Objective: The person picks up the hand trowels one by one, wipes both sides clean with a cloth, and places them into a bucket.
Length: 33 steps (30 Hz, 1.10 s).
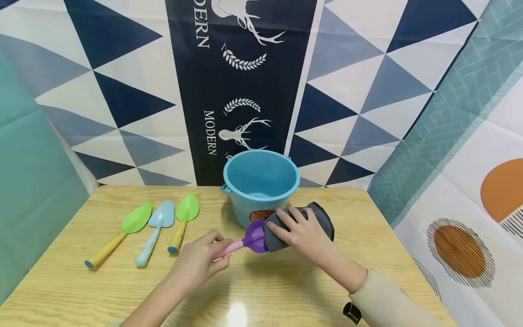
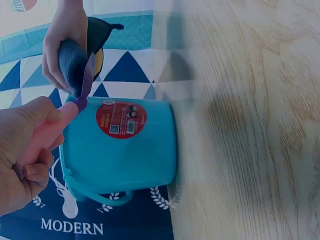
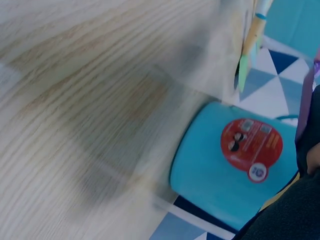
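My left hand grips the pink handle of a toy shovel with a purple blade. The blade points right, raised above the table in front of the blue bucket. With its fingers curled over a dark grey cloth, my right hand holds the cloth against the blade and hides part of it. The left wrist view shows the cloth folded about the blade, its yellowish underside partly showing. In the right wrist view the cloth fills the lower right corner.
On the left of the wooden table lie a green toy shovel with a yellow handle, a light blue one and a smaller green one. A patterned cloth backdrop rises behind the bucket.
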### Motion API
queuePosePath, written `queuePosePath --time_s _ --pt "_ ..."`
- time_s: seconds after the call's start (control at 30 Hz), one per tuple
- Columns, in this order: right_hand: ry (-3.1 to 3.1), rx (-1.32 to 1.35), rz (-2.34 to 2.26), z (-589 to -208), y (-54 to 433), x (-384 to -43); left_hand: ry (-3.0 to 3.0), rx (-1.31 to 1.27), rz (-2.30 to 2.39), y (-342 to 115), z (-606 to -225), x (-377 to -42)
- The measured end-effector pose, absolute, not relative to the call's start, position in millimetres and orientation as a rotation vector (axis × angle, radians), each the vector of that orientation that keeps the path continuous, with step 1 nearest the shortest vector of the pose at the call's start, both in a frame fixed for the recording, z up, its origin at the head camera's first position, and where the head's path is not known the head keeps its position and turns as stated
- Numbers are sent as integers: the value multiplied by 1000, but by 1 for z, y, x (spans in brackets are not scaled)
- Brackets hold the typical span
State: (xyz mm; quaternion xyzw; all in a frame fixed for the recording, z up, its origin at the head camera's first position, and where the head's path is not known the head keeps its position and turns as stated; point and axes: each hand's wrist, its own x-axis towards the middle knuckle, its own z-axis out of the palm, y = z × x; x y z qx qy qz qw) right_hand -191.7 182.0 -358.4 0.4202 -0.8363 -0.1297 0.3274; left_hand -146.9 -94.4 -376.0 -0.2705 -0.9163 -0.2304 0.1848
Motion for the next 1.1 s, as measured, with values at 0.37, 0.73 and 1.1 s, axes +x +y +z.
queuePosePath --time_s 0.37,0.73,1.1 --pt "-2133 1144 -109 -358 170 -181 -2576 -744 -577 -93 -370 -149" --pt "-2166 1122 -215 -365 176 -183 -2555 -758 -612 -91 -369 -149" --pt "-2155 1085 -92 -358 185 -185 -2554 -723 -703 -96 -372 -151"
